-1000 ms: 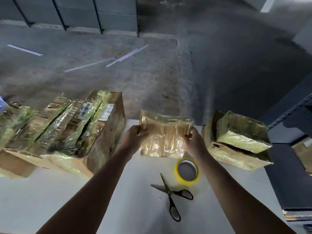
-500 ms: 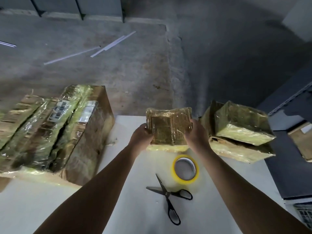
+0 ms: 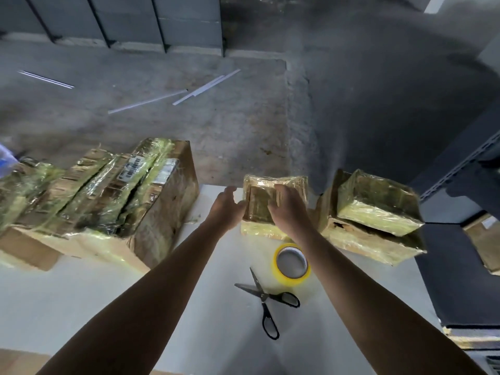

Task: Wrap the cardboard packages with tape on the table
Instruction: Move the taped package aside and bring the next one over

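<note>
Laid flat with straight fingers, right hand (image 3: 289,211) on the package (image 3: 257,208); left hand (image 3: 226,208) loose and open at its left edge. Centre frame, standing on the bench's (image 3: 189,307) far edge: brown cardboard under glossy, wrinkled yellowish tape. Just below, tape roll (image 3: 293,281) and scissors (image 3: 263,296).

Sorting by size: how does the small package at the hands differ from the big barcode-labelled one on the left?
The right hand rests on the small package; the big package is untouched. The big package shows a barcode label; the small package shows none. Both are cardboard under glossy yellowish tape.
</note>
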`<act>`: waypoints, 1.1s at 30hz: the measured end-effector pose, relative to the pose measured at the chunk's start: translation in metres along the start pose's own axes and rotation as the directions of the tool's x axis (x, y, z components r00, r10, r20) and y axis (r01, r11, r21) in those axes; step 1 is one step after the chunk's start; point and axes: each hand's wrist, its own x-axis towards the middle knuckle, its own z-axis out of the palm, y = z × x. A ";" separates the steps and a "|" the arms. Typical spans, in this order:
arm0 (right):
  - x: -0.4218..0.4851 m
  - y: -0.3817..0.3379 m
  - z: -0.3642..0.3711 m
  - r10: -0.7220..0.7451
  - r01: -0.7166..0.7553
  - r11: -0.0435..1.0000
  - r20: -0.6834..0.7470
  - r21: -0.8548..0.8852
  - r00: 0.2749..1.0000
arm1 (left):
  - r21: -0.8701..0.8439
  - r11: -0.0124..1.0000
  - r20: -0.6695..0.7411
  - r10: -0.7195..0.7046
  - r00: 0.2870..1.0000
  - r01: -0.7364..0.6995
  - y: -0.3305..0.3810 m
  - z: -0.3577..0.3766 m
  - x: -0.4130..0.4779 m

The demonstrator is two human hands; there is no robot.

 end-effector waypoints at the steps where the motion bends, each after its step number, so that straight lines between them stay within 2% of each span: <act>1: -0.003 -0.008 0.000 -0.016 0.016 0.999 0.008 0.039 1.000 | -0.001 1.000 -0.030 0.004 1.000 -0.004 0.000 -0.004 -0.004; 5: -0.014 -0.045 0.008 -0.053 0.046 0.984 0.035 0.171 0.998 | -0.017 1.000 -0.129 0.017 0.992 -0.019 -0.004 -0.029 -0.021; 9: -0.029 -0.091 0.023 -0.106 0.090 0.971 0.062 0.223 0.992 | -0.049 0.995 -0.252 0.071 0.965 -0.086 -0.010 -0.072 -0.031; 13: -0.037 -0.139 0.049 -0.142 0.109 0.955 0.100 0.277 0.985 | 0.032 0.980 -0.369 0.196 0.909 -0.198 -0.042 -0.133 -0.034; 16: -0.039 -0.172 0.071 -0.070 0.026 0.968 0.168 0.251 0.983 | 0.149 0.963 -0.392 0.264 0.881 -0.223 -0.085 -0.175 -0.029; 18: -0.040 -0.191 0.086 0.020 -0.067 0.980 0.239 0.189 0.971 | 0.251 0.961 -0.341 0.202 0.918 -0.119 -0.114 -0.193 -0.020; 20: -0.044 -0.206 0.103 0.134 -0.191 0.969 0.316 0.157 0.939 | 0.317 0.948 -0.225 0.109 0.968 -0.033 -0.136 -0.203 -0.012; 22: -0.048 -0.218 0.119 0.240 -0.335 0.916 0.368 0.221 0.899 | 0.243 0.968 -0.089 0.083 0.993 -0.059 -0.148 -0.207 -0.013; 24: -0.052 -0.225 0.130 0.312 -0.417 0.860 0.344 0.294 0.886 | 0.144 0.980 -0.026 0.143 0.989 -0.137 -0.153 -0.206 -0.019; 25: -0.052 -0.224 0.134 0.323 -0.409 0.868 0.304 0.283 0.896 | 0.120 0.980 -0.018 0.165 0.986 -0.162 -0.155 -0.203 -0.022; 27: -0.054 -0.218 0.132 0.302 -0.339 0.929 0.224 0.150 0.927 | 0.114 0.973 0.015 0.199 0.980 -0.200 -0.158 -0.197 -0.031; 29: -0.059 -0.205 0.120 0.253 -0.268 0.962 0.193 0.058 0.948 | 0.075 0.963 0.135 0.249 0.959 -0.260 -0.157 -0.192 -0.042; 30: -0.062 -0.197 0.112 0.231 -0.244 0.969 0.194 0.046 0.954 | -0.007 0.964 0.218 0.260 0.941 -0.265 -0.158 -0.189 -0.048; 32: -0.069 -0.182 0.093 0.201 -0.205 0.979 0.203 -0.006 0.958 | -0.160 0.964 0.376 0.260 0.890 -0.214 -0.154 -0.186 -0.064; 33: -0.073 -0.176 0.084 0.194 -0.192 0.981 0.212 -0.032 0.958 | -0.147 0.963 0.422 0.266 0.867 -0.225 -0.150 -0.185 -0.072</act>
